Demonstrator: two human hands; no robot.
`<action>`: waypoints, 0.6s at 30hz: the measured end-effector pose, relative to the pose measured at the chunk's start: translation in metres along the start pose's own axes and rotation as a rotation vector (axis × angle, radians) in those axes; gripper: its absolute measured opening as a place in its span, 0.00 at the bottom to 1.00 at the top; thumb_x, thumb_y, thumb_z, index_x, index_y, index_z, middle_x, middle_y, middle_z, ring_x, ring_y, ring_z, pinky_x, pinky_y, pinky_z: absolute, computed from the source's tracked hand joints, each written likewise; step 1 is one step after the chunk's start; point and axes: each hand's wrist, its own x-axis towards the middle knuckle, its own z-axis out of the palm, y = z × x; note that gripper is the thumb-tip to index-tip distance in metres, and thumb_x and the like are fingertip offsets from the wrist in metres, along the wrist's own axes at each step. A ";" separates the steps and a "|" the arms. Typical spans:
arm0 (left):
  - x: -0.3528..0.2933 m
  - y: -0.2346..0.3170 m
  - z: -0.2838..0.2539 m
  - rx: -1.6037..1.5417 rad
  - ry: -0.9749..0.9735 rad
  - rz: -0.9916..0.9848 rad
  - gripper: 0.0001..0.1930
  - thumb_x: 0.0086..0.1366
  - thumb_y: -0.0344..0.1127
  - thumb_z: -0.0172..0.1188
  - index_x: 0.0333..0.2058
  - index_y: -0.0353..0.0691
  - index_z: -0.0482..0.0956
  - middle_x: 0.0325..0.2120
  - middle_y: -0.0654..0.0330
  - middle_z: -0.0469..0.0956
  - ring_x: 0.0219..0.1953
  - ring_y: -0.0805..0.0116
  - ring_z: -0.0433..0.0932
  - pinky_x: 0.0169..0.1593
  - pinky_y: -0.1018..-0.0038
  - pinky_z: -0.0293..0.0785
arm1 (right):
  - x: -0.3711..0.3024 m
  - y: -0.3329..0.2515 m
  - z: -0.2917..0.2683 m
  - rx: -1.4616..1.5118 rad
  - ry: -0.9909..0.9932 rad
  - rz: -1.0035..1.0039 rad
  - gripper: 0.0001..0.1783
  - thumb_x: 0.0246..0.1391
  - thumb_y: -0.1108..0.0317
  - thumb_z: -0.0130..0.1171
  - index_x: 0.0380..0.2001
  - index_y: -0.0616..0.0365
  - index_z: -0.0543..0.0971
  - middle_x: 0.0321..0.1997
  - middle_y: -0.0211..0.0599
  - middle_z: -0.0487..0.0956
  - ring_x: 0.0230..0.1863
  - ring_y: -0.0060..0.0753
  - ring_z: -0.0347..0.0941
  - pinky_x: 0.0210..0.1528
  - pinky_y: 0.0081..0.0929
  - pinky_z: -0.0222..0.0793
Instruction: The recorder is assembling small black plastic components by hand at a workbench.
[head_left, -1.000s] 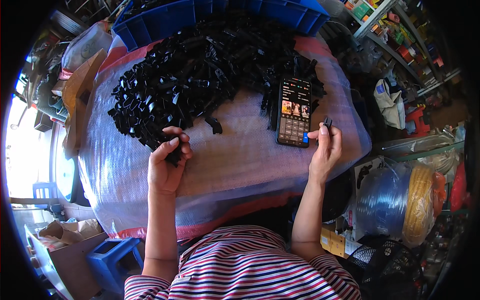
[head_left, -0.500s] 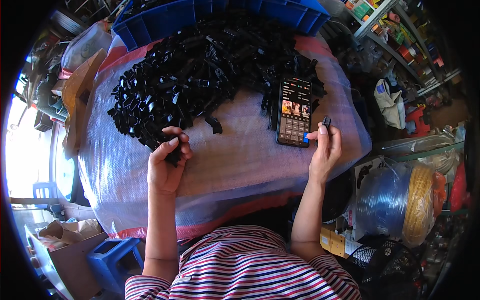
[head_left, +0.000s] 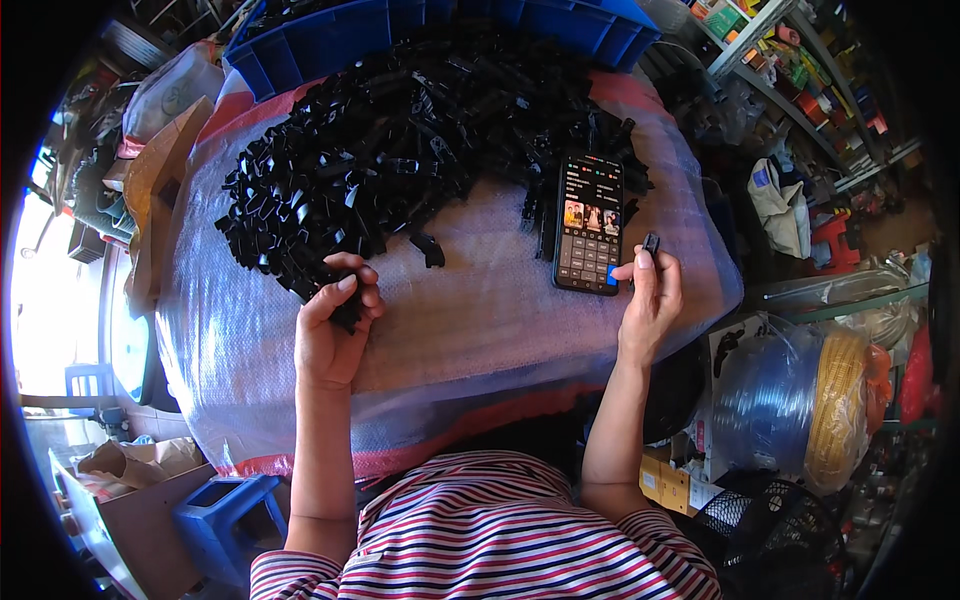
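Observation:
My left hand (head_left: 330,325) is curled around a black plastic part (head_left: 347,316) at the near left edge of a big heap of similar black plastic parts (head_left: 400,150). Fingers hide much of what it holds. Between thumb and fingers, my right hand (head_left: 650,300) pinches a small black plastic part (head_left: 652,242). That hand is beside the lower right corner of a black phone (head_left: 588,240), its thumb tip close to a blue key on the lit screen. Whether the thumb touches the glass I cannot tell. A single black piece (head_left: 428,250) lies apart from the heap, between my hands.
The heap rests on a surface wrapped in woven plastic sheeting (head_left: 480,340) with red bands. Blue crates (head_left: 330,45) stand behind it. At right are wrapped coils of tubing (head_left: 770,400) and a black fan (head_left: 780,530); a blue stool (head_left: 225,520) is at lower left.

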 end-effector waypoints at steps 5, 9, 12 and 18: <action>0.000 0.000 0.000 0.006 -0.003 0.003 0.11 0.54 0.27 0.53 0.38 0.34 0.70 0.29 0.54 0.73 0.27 0.68 0.73 0.33 0.75 0.71 | 0.000 0.000 0.000 0.001 -0.001 -0.002 0.12 0.56 0.64 0.50 0.32 0.63 0.73 0.17 0.30 0.74 0.24 0.18 0.66 0.37 0.20 0.60; -0.001 0.000 0.001 0.012 0.008 0.013 0.11 0.54 0.27 0.53 0.38 0.34 0.70 0.30 0.55 0.73 0.27 0.68 0.73 0.33 0.75 0.71 | 0.000 0.001 -0.001 0.001 0.000 -0.004 0.12 0.56 0.64 0.50 0.31 0.64 0.74 0.17 0.30 0.74 0.24 0.18 0.66 0.37 0.21 0.60; 0.000 0.000 0.000 0.005 0.002 0.007 0.11 0.54 0.27 0.53 0.38 0.34 0.70 0.29 0.54 0.73 0.27 0.68 0.73 0.33 0.75 0.71 | 0.000 -0.002 0.000 -0.006 -0.004 0.003 0.13 0.56 0.63 0.49 0.31 0.64 0.74 0.17 0.30 0.74 0.25 0.18 0.66 0.37 0.21 0.60; 0.000 0.000 0.000 0.003 -0.004 0.006 0.11 0.54 0.27 0.53 0.38 0.34 0.70 0.29 0.54 0.73 0.27 0.68 0.73 0.33 0.75 0.71 | 0.000 -0.002 0.000 0.000 0.004 -0.007 0.12 0.56 0.63 0.49 0.31 0.64 0.73 0.17 0.30 0.74 0.24 0.18 0.66 0.37 0.21 0.60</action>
